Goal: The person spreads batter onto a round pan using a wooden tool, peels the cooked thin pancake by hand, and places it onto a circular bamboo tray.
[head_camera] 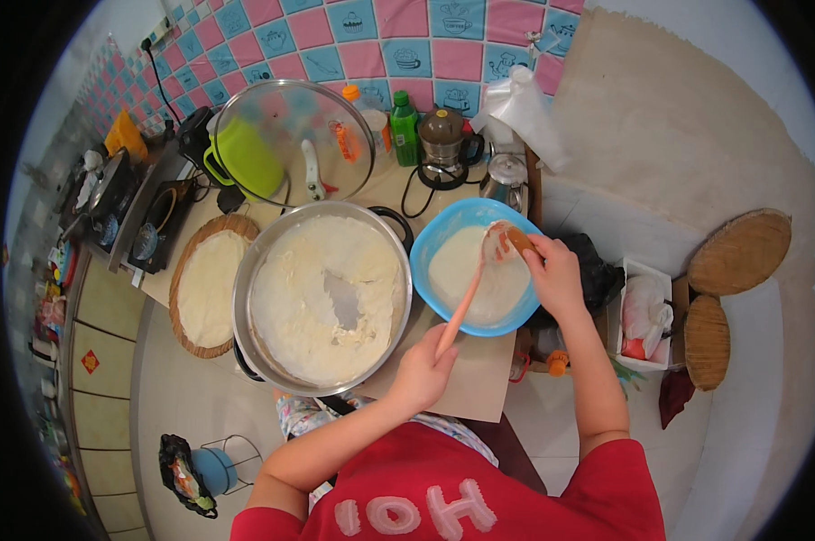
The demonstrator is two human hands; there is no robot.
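Observation:
My left hand [422,372] grips the long handle of a pinkish-orange ladle [463,308], whose batter-smeared bowl is over a blue plastic basin [419,270]. My right hand [557,274] holds a brown tool [519,241] against the ladle's bowl; its full shape is hidden. Thin whitish batter [471,291] fills the basin's bottom. Left of the basin stands a wide steel pan [239,318], coated inside with a pale, uneven layer of batter [299,311] that has a ragged gap near the middle. A pale flat sheet [211,291] lies on a round woven board [181,331] at the pan's left.
Behind the pan leans a glass lid [279,122] with a white handle. A green bottle [404,128], a grinder-like appliance [442,145] and a steel pot [505,177] line the table's back. Stove burners [160,220] are at left; a white box [647,314] is at right.

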